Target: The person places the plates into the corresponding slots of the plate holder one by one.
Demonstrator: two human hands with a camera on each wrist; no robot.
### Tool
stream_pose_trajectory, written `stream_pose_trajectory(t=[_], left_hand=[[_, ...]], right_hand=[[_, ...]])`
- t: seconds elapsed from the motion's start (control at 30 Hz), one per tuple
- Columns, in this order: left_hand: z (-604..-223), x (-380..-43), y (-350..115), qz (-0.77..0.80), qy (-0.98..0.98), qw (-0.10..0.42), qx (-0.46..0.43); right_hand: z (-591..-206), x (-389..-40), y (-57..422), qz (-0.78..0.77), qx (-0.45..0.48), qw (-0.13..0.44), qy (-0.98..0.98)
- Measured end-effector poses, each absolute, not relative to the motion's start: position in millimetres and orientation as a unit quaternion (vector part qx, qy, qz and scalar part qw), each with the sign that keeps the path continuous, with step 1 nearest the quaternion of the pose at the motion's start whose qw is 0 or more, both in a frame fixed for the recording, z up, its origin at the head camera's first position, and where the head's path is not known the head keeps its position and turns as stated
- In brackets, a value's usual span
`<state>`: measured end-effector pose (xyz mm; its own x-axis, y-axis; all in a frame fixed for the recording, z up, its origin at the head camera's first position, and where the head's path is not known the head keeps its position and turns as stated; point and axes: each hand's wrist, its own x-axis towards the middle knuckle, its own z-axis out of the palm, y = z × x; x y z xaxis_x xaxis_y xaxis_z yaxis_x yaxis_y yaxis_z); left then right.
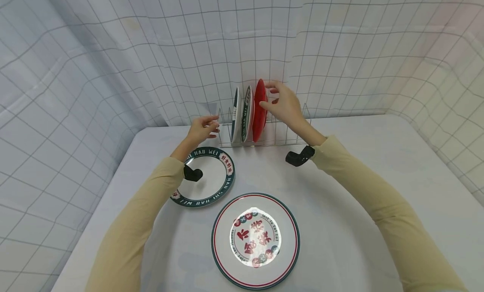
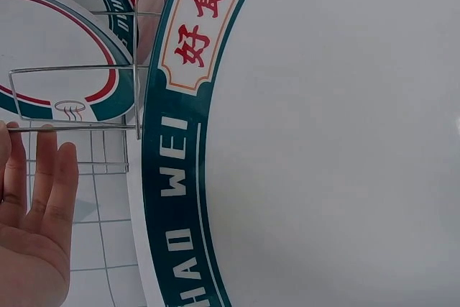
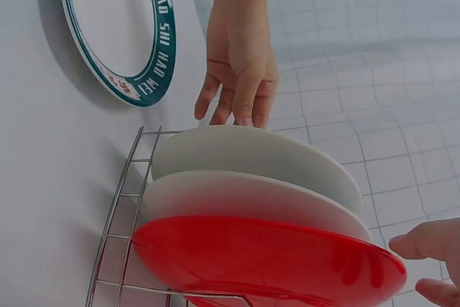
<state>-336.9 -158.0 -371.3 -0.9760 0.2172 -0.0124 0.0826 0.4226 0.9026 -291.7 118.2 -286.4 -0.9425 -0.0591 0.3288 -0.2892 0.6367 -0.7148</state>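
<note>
A wire dish rack (image 1: pixel 277 143) stands against the back, holding several plates on edge. Rightmost is a red plate (image 1: pixel 259 115); left of it stand a white plate with a green lettered rim (image 1: pixel 247 113) and another white plate (image 1: pixel 236 117). My right hand (image 1: pixel 285 105) is at the red plate's upper edge, its fingers spread; in the right wrist view one fingertip (image 3: pixel 399 245) meets the rim. My left hand (image 1: pixel 200 132) is at the rack's left end. In the left wrist view its bent fingertips (image 2: pixel 46 131) hold a rack wire.
A white plate with a green lettered rim (image 1: pixel 204 178) lies under my left forearm. Nearer the front lies a larger round plate (image 1: pixel 223 241) with red flower prints. White grid-patterned cloth (image 1: pixel 189 52) hangs behind and beside the white table (image 1: pixel 340 241).
</note>
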Motion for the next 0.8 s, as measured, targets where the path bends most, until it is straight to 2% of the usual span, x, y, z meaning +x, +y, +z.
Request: stream_pose_trajectory(t=[0.43, 0.8], left_hand=[[-372, -339, -158, 0.534, 0.838, 0.062, 0.093], [-372, -339, -159, 0.530, 0.841, 0.068, 0.085]], right_hand=[[-303, -264, 133, 0.421, 0.109, 0.158, -0.886], [-324, -237, 148, 0.415, 0.130, 0.143, -0.889]])
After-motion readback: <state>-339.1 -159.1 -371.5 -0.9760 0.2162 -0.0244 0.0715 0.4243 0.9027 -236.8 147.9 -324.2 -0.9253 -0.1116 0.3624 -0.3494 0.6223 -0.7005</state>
